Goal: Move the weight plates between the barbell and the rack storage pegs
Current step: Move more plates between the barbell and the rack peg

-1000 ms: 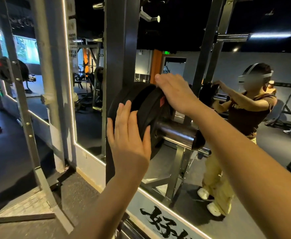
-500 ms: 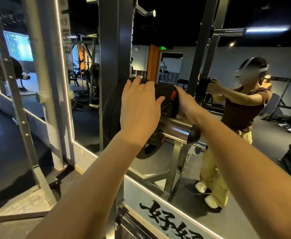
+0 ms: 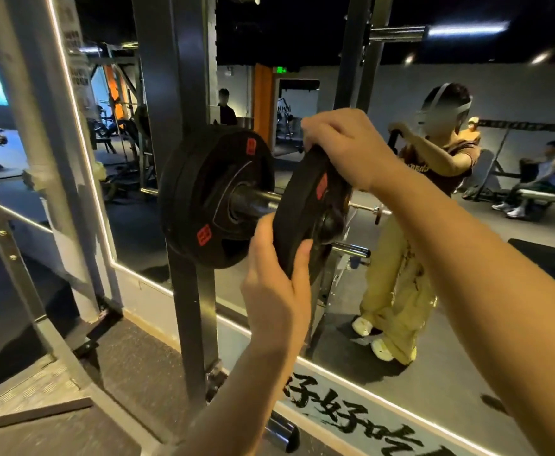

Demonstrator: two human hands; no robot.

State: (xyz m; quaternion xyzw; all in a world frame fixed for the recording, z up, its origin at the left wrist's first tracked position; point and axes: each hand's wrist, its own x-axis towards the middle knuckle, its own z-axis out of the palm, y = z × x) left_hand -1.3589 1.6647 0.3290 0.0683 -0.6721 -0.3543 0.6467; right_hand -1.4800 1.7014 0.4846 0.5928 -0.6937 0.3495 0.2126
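Against the mirrored wall: a dark rack upright (image 3: 184,199) is seen, with a storage peg (image 3: 253,200) projecting toward the viewer.
Mirror (image 3: 417,199): the person's own reflection is shown (facing the rack, arms raised).
Stored plates (image 3: 213,195): black discs with red markings are seated deep on the peg, against the upright.
Held plate (image 3: 305,212): a smaller disc is carried at the peg's outer end, apart from the stored ones; whether its hole has cleared the tip cannot be told.
Right hand (image 3: 345,149): closed over the plate's top edge.
Left hand (image 3: 276,284): wrapped around its lower edge.
Step judged: unloading from the peg.
Next move: a straight outward pull, weight supported level.
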